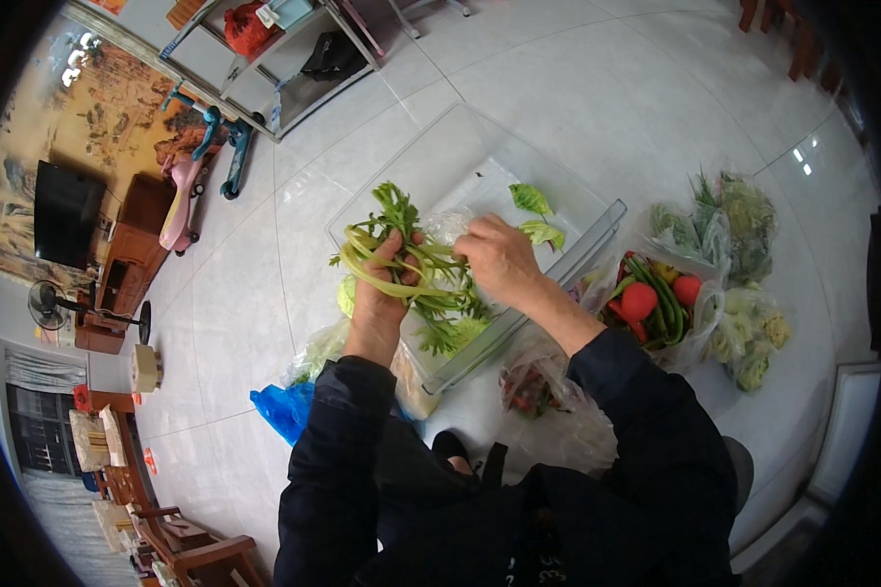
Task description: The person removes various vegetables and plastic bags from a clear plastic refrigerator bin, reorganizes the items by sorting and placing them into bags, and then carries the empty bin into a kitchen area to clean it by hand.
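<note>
My left hand (388, 282) grips a bunch of leafy celery (360, 253), its pale stalks bent round in a loop. Close beside it, my right hand (501, 258) has its fingers pinched at the ends of the stalks. Both hands are above a clear plastic refrigerator drawer (602, 238) on the tiled floor. Inside the drawer lie two loose green leaves (530, 199), a crumpled clear plastic bag (449, 224) and some leafy greens (471, 332) under the bunch. What exactly the right fingertips hold is partly hidden.
An open bag of tomatoes (639, 301) and long green peppers (664, 308) stands right of the drawer, near bagged greens (749, 227) and bagged cauliflower (745, 345). A bag of dark red produce (528, 381) and a blue bag (283, 411) lie nearer me. A metal rack (323, 95) stands beyond.
</note>
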Motion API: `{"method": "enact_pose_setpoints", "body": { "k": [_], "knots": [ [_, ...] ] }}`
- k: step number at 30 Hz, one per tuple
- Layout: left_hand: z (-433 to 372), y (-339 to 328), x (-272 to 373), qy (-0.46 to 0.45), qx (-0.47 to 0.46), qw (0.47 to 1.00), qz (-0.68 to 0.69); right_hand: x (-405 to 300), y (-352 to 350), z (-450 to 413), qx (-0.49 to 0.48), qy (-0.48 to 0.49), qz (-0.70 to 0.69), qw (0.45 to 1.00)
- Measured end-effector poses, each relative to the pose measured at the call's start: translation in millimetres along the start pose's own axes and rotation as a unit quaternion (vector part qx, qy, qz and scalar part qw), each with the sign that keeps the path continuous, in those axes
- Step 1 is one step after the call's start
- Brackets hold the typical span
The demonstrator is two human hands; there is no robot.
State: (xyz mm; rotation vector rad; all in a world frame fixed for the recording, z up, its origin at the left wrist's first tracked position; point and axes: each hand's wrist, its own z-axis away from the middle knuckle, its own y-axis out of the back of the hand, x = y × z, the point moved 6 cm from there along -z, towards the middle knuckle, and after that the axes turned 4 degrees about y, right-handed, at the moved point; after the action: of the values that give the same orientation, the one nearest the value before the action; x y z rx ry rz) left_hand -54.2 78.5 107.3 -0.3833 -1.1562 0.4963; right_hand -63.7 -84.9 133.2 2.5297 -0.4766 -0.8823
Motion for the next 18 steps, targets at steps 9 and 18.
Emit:
{"method": "enact_pose_setpoints", "body": {
  "k": [9, 18],
  "knots": [
    [5, -15, -6, 0.03, 0.007, 0.998, -0.063, 66, 18, 13, 0.037, -0.218, -0.071, 0.973],
    [-2, 0, 12, 0.024, -0.05, 0.998, 0.03, 74, 20, 16, 0.03, -0.209, -0.078, 0.974]
  ]
}}
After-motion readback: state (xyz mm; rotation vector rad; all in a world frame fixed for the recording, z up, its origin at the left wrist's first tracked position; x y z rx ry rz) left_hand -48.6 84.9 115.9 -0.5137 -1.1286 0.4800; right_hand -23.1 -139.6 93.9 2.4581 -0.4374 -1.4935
